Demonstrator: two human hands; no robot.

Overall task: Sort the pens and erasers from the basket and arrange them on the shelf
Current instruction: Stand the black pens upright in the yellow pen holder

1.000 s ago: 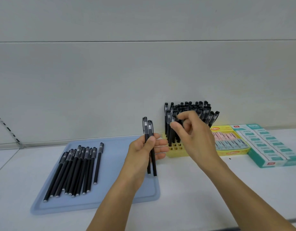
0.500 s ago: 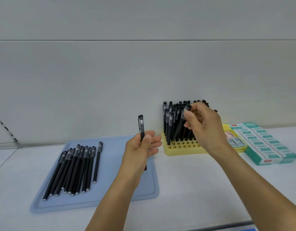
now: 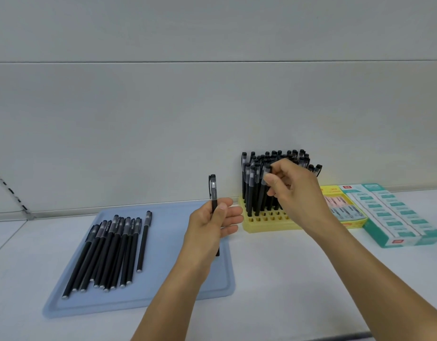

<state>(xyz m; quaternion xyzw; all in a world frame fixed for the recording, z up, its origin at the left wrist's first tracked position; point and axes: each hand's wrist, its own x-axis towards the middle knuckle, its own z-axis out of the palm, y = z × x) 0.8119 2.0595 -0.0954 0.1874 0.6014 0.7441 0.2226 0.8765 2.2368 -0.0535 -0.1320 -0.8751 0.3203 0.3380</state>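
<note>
A stationery shop is suggested by a white shelf (image 3: 286, 279) stocked with boxed erasers (image 3: 399, 215) and racked pens (image 3: 274, 183).

White shelf (image 3: 286, 279): blue tray (image 3: 168, 291), yellow rack (image 3: 266, 221), eraser boxes (image 3: 389, 217).

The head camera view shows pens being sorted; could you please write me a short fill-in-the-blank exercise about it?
1. The left hand holds one black capped pen ____.
2. The right hand pinches a black pen standing in the ____ perforated plastic rack.
3. The loose black pens lie on the flat ____ tray.

Missing words: upright; yellow; blue
</note>
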